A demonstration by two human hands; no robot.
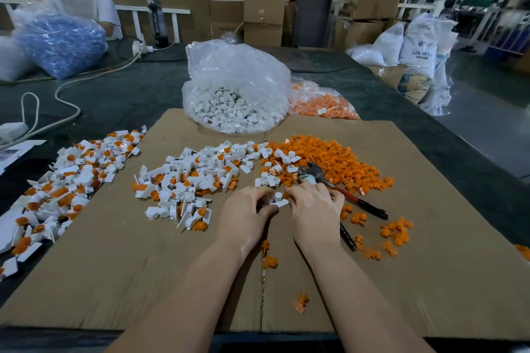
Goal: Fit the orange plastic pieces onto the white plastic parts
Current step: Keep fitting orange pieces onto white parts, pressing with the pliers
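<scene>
Flattened cardboard [430, 281] is spread over the dark surface [129, 94] of a warehouse work area, seemingly so that loose parts can be slid and gathered easily. At its middle a white plastic part [278, 200] is pinched between the two hands: the left hand [246, 209] is curled round it from one side, and the fingers of the right hand [314, 206] are curled onto it from the other, probably so that an orange piece can be pressed home; whether an orange piece is already in that grip cannot be told. Directly beyond the right hand a heap of orange plastic pieces [329, 160] is kept within short reach, and a few strays [395, 233] lie to that hand's outer side. Red-handled pliers [344, 195] rest just beyond the right hand, partly under it, likely laid by for stubborn fits. Beyond and to the outer side of the left hand, a mixed pile of white parts bearing orange inserts [189, 180] is gathered, and a second such pile [68, 180] lies farther out, apparently finished work pushed aside. Farther ahead of both hands an open clear bag of white parts [232, 89] and a bag of orange pieces [321, 103] serve as stock. Across the surface another person [80, 0] is seated by a bag of blue parts [60, 43].
</scene>
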